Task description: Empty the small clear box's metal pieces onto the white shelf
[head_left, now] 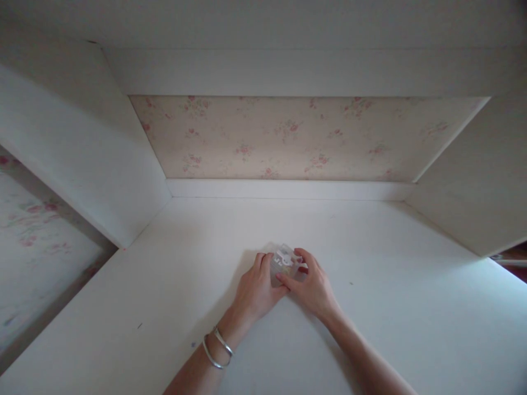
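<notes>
A small clear plastic box (pixel 284 262) with white shapes on or inside it sits between my two hands, low over the white desktop. What exactly it contains is too blurred to tell. My left hand (pixel 257 285) wraps round its left side, fingers behind it and thumb along the near side. On the right, my right hand (pixel 308 282) grips the box with thumb in front and curled fingers at the far right edge. Two silver bangles (pixel 218 348) circle my left wrist.
The white desktop (pixel 395 318) has a few small dark marks. White side panels stand left (pixel 82 148) and right (pixel 473 186), with a white shelf (pixel 288 71) overhead. Floral wallpaper (pixel 288 137) covers the back. Some dark reddish items (pixel 514 258) show at the far right edge.
</notes>
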